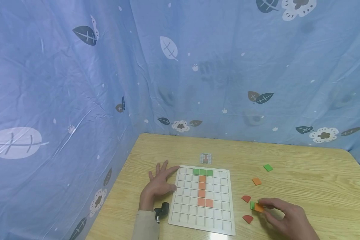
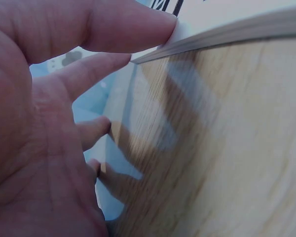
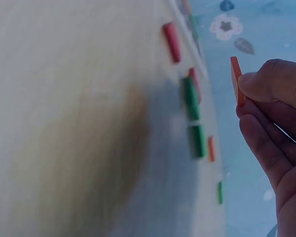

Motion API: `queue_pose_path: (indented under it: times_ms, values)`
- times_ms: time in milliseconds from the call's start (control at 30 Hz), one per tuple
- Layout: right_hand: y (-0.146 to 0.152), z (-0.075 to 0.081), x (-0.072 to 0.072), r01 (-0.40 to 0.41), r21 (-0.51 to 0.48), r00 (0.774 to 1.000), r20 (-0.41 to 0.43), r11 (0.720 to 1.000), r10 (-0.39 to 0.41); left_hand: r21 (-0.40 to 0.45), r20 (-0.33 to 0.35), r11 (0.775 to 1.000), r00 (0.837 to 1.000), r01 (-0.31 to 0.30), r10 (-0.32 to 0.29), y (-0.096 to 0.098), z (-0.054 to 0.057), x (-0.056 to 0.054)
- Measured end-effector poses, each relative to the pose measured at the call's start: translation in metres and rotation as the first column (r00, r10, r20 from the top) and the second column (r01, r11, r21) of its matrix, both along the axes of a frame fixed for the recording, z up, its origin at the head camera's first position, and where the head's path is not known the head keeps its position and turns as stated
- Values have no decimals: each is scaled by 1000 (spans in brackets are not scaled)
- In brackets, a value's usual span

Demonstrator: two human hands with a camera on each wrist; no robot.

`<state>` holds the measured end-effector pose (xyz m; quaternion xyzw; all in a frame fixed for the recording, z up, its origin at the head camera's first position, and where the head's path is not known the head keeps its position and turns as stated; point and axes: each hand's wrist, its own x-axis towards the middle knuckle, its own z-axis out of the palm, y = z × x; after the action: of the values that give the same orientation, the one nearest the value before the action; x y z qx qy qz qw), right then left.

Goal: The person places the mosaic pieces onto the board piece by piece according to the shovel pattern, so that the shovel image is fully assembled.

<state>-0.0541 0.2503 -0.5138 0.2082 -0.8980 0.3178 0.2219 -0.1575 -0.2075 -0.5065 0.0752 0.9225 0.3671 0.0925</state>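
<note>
My right hand [image 1: 287, 215] pinches a thin orange square tile [image 1: 259, 207] between thumb and fingers, to the right of a white gridded board [image 1: 184, 213]. In the right wrist view this orange tile [image 3: 237, 81] is seen edge-on, raised off the table. Green tiles [image 1: 252, 205] lie beneath it, partly hidden. On the board, three green tiles [image 1: 202, 172] form a row near the top, with several orange tiles [image 1: 202, 186] in a column below and one beside its foot. My left hand [image 1: 159, 186] rests its thumb and index finger against the board's left edge, fingers spread.
Two red quarter-round pieces [image 1: 247, 219] lie right of the board. Farther back are a loose orange tile [image 1: 256, 181] and a green tile [image 1: 268, 167]. A small pattern card [image 1: 205, 158] lies behind the board. A black object [image 1: 165, 208] is by the left wrist. Blue curtains surround the table.
</note>
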Motion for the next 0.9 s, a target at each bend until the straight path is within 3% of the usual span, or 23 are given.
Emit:
queue_pose_path:
  times_ms: [67,233,600,900]
  values:
    - [-7,5,-3,-42,-23,999,-34,999,41,1,0,1000,1000,-1,1,0,0,0]
    - [-29,14,-8,-132,-75,991,-24,988,131,4,2,1000,1000,-2,2,0,0,1]
    - [-77,22,-13,-164,-161,982,64,973,176,4,3,1000,1000,14,-14,-1,-1,0]
    - [-111,23,-25,-263,-185,964,-25,947,263,-6,3,1000,1000,15,-15,-2,-2,-1]
